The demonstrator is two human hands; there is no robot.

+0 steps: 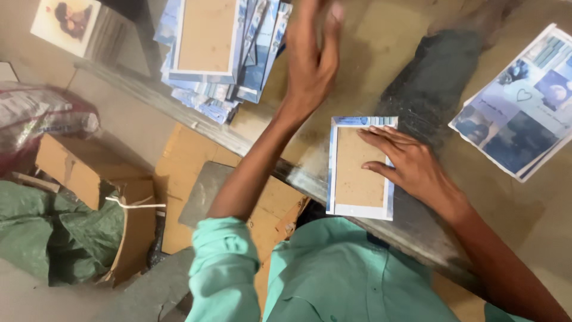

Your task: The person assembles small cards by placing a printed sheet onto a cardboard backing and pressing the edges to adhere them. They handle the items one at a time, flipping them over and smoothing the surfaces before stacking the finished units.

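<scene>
Right hand [411,164] lies flat, palm down, on the brown backing of a small board-backed print [359,167], fingers stretched out and pointing left, thumb tucked along the lower side. Its grip is spread, pressing the piece down rather than pinching it. That print sits face down at the near edge of the bench [381,48], blue-and-white paper folded over its borders, straight ahead of the person's teal shirt.

Left hand [313,56] is up and away, the arm stretched diagonally from the teal sleeve toward the far side of the bench, wrist bent, fingers loosely apart and empty; it's blurred, hovering just beside a stack of finished prints [220,50], also lying brown side up, fanned and untidy.

Over on the right, well apart from both hands, lies a sheet of printed photos [524,107], picture side up. Below the bench on the left: a cardboard box [89,173] and green sacking [42,232].
</scene>
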